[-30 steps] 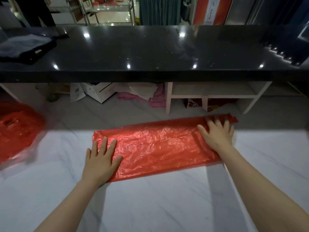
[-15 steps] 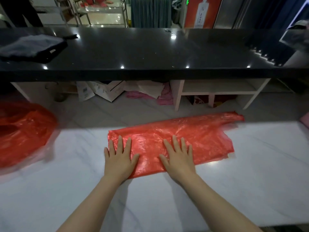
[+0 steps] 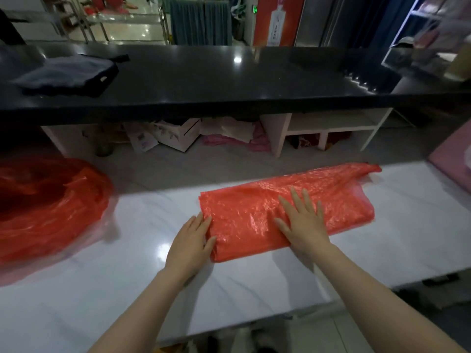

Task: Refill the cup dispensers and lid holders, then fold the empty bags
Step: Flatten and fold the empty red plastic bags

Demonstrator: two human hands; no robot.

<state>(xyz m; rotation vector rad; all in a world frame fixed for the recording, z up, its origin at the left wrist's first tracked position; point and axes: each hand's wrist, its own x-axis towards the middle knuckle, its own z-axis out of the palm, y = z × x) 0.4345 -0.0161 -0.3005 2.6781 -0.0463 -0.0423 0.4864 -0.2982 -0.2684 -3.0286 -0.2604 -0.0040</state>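
Red plastic bag (image 3: 293, 210), thin, crinkled and glossy, flattened into a long folded strip on the white marble desk (image 3: 127, 289), handle end trailing off to the far right. Right hand (image 3: 303, 222) flat on top of its near middle, fingers spread and straight. Left hand (image 3: 190, 240) at the bag's left end, fingers tucked at or under the edge, thumb on top. Heaped red bags (image 3: 46, 207) well apart at far left. Black counter (image 3: 204, 82) beyond, dark folded cloth (image 3: 63, 75) on it.
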